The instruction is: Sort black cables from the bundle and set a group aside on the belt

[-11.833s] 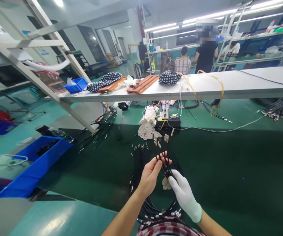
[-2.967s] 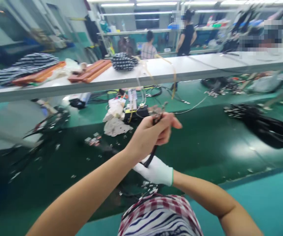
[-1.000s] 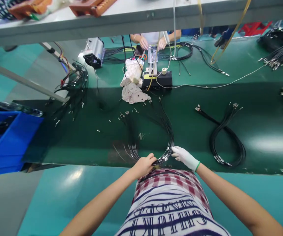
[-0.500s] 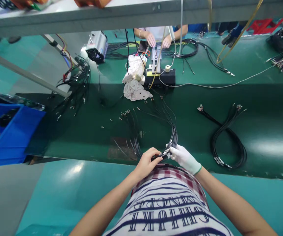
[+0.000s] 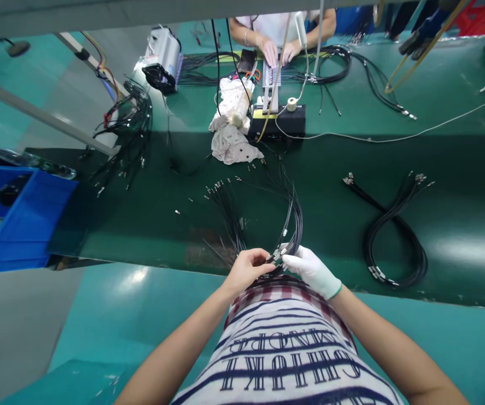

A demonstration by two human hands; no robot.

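Observation:
Black cables (image 5: 296, 216) form a loose U at the near edge of the green bench, their metal-tipped ends pointing away from me. At the bottom of the bend, my bare left hand (image 5: 248, 270) is closed on the cables, thumb and fingers pinched around them. My right hand (image 5: 308, 269), in a white glove with a green cuff, grips the same bundle just to the right. Between the two hands, small white labels (image 5: 277, 256) sit on the cables. Another label rides higher on the right side of the bend. My fingers partly hide the strands they hold.
To the right lies a looped cable bundle (image 5: 422, 253). Ahead are a crumpled white cloth (image 5: 234, 145) and a black box (image 5: 297, 121). A blue bin (image 5: 27, 225) stands at the left. Across the bench, a co-worker's hands (image 5: 271, 53) work at a metal fixture (image 5: 271, 79).
Both hands have shifted slightly left, still on the cables. One label now sits apart, higher up the right side of the bend. The camera view has tilted down a little.

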